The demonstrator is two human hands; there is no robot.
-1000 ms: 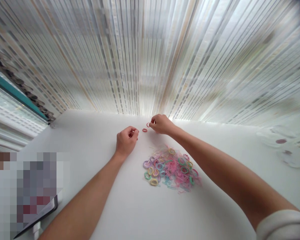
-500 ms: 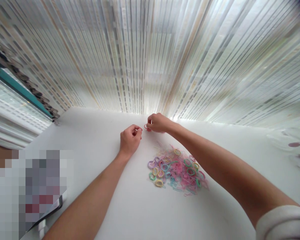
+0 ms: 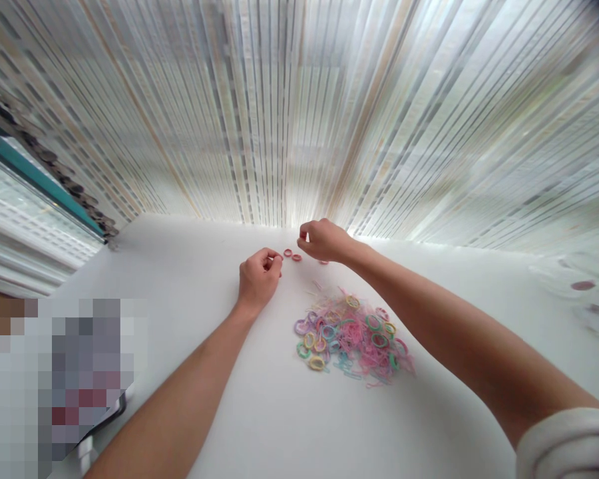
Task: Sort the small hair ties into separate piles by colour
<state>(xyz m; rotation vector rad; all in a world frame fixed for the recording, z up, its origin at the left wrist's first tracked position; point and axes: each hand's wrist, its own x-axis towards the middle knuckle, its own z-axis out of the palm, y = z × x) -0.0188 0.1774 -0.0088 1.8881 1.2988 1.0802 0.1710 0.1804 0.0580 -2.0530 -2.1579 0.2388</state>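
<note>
My left hand is closed in a pinch, with a bit of a red hair tie showing at the fingertips. Two small red hair ties lie side by side on the white table, just right of those fingers. Just above and to the right of them, my right hand hovers with bent fingers, thumb and index apart, and nothing visible between them. Another red hair tie peeks out below the right hand. Nearer to me sits a loose pile of coloured hair ties, mostly pink with green, yellow, blue and purple ones.
Striped translucent curtain strips hang along the table's far edge. A blurred-out item with a dark edge and a white plug lies at the left. Clear plastic pieces with a dark red spot are at the right. My right forearm passes beside the pile.
My right hand has let go of a red hair tie, which now lies on the table, and has drawn back slightly up and to the right. The left hand stays nearly still.
</note>
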